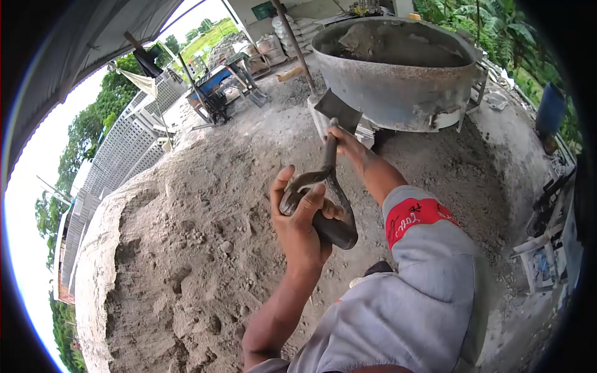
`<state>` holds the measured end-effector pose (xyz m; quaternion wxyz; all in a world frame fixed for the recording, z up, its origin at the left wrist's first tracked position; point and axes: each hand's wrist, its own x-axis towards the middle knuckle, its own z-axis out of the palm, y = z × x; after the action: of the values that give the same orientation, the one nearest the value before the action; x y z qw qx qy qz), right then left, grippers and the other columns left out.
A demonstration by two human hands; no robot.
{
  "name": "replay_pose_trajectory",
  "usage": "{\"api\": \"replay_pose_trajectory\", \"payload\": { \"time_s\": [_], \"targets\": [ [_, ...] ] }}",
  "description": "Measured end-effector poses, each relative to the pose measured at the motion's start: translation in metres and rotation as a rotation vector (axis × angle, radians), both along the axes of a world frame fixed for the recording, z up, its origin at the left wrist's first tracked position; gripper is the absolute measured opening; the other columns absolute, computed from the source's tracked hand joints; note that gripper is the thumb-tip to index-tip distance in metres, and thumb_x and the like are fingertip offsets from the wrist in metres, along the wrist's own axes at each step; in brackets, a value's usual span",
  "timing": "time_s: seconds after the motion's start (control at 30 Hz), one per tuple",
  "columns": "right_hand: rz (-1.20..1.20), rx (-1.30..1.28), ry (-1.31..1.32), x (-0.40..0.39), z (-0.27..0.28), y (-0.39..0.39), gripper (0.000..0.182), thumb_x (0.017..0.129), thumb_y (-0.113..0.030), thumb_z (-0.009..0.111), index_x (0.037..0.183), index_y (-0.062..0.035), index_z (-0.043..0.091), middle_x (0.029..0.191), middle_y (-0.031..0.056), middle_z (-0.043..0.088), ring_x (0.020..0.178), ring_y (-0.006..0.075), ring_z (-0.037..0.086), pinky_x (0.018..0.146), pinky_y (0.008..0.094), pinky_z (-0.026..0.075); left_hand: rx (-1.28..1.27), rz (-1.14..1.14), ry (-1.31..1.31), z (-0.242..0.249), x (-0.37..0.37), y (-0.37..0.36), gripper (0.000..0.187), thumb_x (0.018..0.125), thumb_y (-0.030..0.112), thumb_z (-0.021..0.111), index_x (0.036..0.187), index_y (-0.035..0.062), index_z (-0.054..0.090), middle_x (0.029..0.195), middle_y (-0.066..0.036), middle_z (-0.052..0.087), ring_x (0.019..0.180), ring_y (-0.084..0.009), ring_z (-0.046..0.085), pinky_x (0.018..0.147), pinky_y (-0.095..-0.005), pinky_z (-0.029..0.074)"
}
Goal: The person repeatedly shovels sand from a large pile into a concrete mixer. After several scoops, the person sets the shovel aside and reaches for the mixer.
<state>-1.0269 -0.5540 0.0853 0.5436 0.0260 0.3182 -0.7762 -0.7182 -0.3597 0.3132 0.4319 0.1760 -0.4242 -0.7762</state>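
I hold a shovel (339,110) out in front of me, its dark blade raised toward the rim of a large round metal mixing drum (398,87). My left hand (301,227) is wrapped round the D-shaped grip at the near end. Further up, my right hand (345,143) is closed on the shaft just below the blade. The blade's face looks bare, with no load visible on it. Below both hands spreads a grey heap of sandy material (205,248). Some grey matter clings inside the drum.
Stacked perforated blocks (118,149) line the left side. At the back left are a blue machine (214,81) and another shovel (252,90). Filled sacks (298,31) are piled against the wall. A blue barrel (550,109) stands at right. A pole (295,46) rises beside the drum.
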Motion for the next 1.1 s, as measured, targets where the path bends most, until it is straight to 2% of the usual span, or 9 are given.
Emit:
{"api": "replay_pose_trajectory", "payload": {
  "time_s": [0.07, 0.1, 0.23, 0.27, 0.37, 0.5, 0.7, 0.9, 1.1],
  "targets": [
    [0.160, -0.046, 0.009, 0.045, -0.114, 0.010, 0.019, 0.076, -0.008, 0.054, 0.088, 0.0000, 0.041, 0.076, 0.0129, 0.047, 0.064, 0.0213, 0.050, 0.051, 0.0351, 0.045, 0.077, 0.044, -0.127, -0.045, 0.022, 0.004, 0.034, 0.074, -0.002, 0.054, 0.105, 0.0087, 0.042, 0.067, -0.006, 0.047, 0.050, -0.0140, 0.047, 0.047, -0.0324, 0.043],
    [0.212, 0.127, 0.081, 0.098, -0.108, 0.046, 0.014, 0.077, -0.011, 0.052, 0.083, -0.0019, 0.044, 0.066, 0.0112, 0.048, 0.059, 0.0208, 0.048, 0.052, 0.0365, 0.042, 0.128, 0.061, -0.169, -0.069, 0.040, 0.005, 0.032, 0.074, -0.002, 0.054, 0.102, 0.0088, 0.042, 0.065, -0.006, 0.047, 0.049, -0.0145, 0.046, 0.047, -0.0322, 0.042],
    [0.654, 0.137, 0.359, 0.281, -0.283, 0.088, 0.004, 0.070, -0.006, 0.048, 0.067, -0.0036, 0.050, 0.062, 0.0111, 0.052, 0.059, 0.0265, 0.052, 0.054, 0.0407, 0.044, 0.323, 0.351, -0.239, -0.134, 0.146, 0.034, 0.030, 0.073, -0.002, 0.054, 0.100, 0.0067, 0.043, 0.059, -0.006, 0.044, 0.046, -0.0152, 0.046, 0.043, -0.0303, 0.040],
    [0.964, 0.689, 0.179, 0.327, -0.239, 0.102, 0.002, 0.069, -0.005, 0.050, 0.068, -0.0036, 0.050, 0.062, 0.0099, 0.051, 0.058, 0.0254, 0.053, 0.050, 0.0398, 0.045, 0.368, 0.465, -0.243, -0.141, 0.173, 0.053, 0.029, 0.073, -0.002, 0.053, 0.099, 0.0061, 0.043, 0.059, -0.006, 0.045, 0.045, -0.0153, 0.046, 0.042, -0.0298, 0.039],
    [1.456, 0.895, 0.141, 0.480, -0.305, 0.172, 0.007, 0.068, -0.003, 0.054, 0.064, -0.0057, 0.048, 0.060, 0.0072, 0.050, 0.052, 0.0204, 0.052, 0.049, 0.0337, 0.048, 0.472, 0.845, -0.277, -0.135, 0.232, 0.127, 0.031, 0.068, -0.004, 0.059, 0.095, 0.0023, 0.045, 0.059, -0.009, 0.050, 0.044, -0.0157, 0.049, 0.042, -0.0300, 0.043],
    [2.181, 0.808, 0.487, 0.618, -0.239, 0.280, 0.015, 0.072, -0.012, 0.061, 0.079, -0.0058, 0.049, 0.071, 0.0056, 0.052, 0.062, 0.0183, 0.055, 0.061, 0.0346, 0.051, 0.428, 1.367, -0.115, -0.129, 0.271, 0.232, 0.029, 0.070, -0.004, 0.061, 0.094, 0.0012, 0.045, 0.060, -0.010, 0.052, 0.044, -0.0152, 0.050, 0.041, -0.0286, 0.043],
    [2.717, 0.498, 0.603, 0.783, -0.222, 0.457, 0.008, 0.075, -0.008, 0.058, 0.077, -0.0025, 0.052, 0.073, 0.0092, 0.055, 0.064, 0.0220, 0.057, 0.062, 0.0334, 0.051, 0.553, 2.261, 0.507, -0.159, 0.322, 0.375, 0.032, 0.074, -0.001, 0.055, 0.102, 0.0070, 0.043, 0.071, -0.007, 0.049, 0.059, -0.0155, 0.050, 0.057, -0.0341, 0.045],
    [2.681, 0.183, 0.955, 0.932, -0.206, 0.591, 0.013, 0.074, -0.003, 0.058, 0.083, 0.0041, 0.052, 0.069, 0.0123, 0.055, 0.058, 0.0213, 0.056, 0.052, 0.0335, 0.048, 0.282, 2.520, 1.262, -0.223, 0.415, 0.469, 0.023, 0.073, 0.004, 0.051, 0.092, 0.0170, 0.048, 0.060, 0.001, 0.039, 0.051, -0.0115, 0.041, 0.053, -0.0320, 0.039],
    [2.649, -0.171, 0.721, 1.042, -0.164, 0.628, 0.027, 0.077, -0.010, 0.063, 0.094, 0.0002, 0.046, 0.069, 0.0062, 0.054, 0.058, 0.0166, 0.056, 0.048, 0.0295, 0.047, 0.060, 2.564, 1.242, -0.286, 0.601, 0.504, 0.020, 0.067, 0.006, 0.051, 0.083, 0.0166, 0.050, 0.056, 0.005, 0.038, 0.048, -0.0093, 0.039, 0.051, -0.0285, 0.037]
  ]
}}
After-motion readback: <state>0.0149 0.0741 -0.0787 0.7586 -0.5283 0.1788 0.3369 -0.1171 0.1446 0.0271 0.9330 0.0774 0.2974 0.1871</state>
